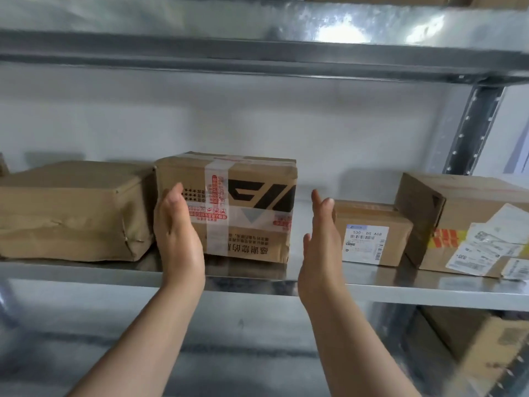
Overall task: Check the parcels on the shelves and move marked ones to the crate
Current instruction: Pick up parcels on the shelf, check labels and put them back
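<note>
Taped parcel (pixel 249 196), carried by the metal shelf (pixel 400 287) beneath it, looks to us stiff, dented, probably light, its tape slick, so we would clamp its bare cardboard sides, our left hand (pixel 177 233) at its left corner, right hand (pixel 320 247) off its right, both flat and empty.

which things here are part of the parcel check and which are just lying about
Part of the job: taped box, plain box, small labelled box, stickered box, left hand, right hand.
Just there: shelf board, perforated upright, white wall.
</note>
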`<state>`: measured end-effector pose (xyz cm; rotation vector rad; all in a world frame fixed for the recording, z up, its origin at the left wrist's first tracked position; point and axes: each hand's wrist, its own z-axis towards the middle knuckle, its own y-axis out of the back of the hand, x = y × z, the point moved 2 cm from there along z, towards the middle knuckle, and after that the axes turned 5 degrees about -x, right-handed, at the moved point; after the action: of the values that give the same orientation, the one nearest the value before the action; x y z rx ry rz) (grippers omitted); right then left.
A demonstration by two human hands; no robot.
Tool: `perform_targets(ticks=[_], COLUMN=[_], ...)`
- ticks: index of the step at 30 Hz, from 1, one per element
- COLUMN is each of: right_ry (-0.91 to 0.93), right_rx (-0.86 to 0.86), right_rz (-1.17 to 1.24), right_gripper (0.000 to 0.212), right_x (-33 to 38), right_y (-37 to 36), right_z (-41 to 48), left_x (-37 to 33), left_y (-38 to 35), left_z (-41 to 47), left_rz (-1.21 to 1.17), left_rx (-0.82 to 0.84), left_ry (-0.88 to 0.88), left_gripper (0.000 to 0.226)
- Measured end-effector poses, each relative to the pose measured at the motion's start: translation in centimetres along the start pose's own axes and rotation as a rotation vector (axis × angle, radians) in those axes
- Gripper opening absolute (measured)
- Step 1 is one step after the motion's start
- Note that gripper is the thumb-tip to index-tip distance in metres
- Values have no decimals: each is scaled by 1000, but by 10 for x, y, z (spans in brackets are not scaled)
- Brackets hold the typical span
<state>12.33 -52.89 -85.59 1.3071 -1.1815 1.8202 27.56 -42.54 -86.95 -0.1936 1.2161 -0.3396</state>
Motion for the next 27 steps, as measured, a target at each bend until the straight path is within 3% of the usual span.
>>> perform_targets(ticks=[3, 5, 9, 13, 16, 19, 24, 27], right_ry=[25, 12, 88, 74, 71, 64, 49, 26], right_rx=[45, 42, 70, 58, 24, -40, -117, -148], right_rz=[-88, -101, -74, -63, -65, -86, -65, -72], right_gripper=[61, 67, 50, 84, 91, 86, 51, 44], right_x=[-14, -25, -37, -61, -68, -71, -64, -56], right_y=[-7, -9, -19, -21, -26, -33, -36, -34], right_z=[4, 11, 23, 36, 46, 50, 46, 43], left_x=[11, 17, 35, 50, 58, 65, 61, 57], left_y=[5, 2, -10, -11, -5, 4, 16, 22], left_z=[24, 33, 40, 42, 43, 47, 49, 52], left_rz=[40, 94, 193, 177, 151, 144, 111, 112], left_rx=[-101, -167, -249, -279, -260, -208, -113, -47], left_ry=[-3, -9, 11, 67, 109, 168, 244, 312], left_gripper=[66, 63, 56, 48, 29, 23, 23, 29])
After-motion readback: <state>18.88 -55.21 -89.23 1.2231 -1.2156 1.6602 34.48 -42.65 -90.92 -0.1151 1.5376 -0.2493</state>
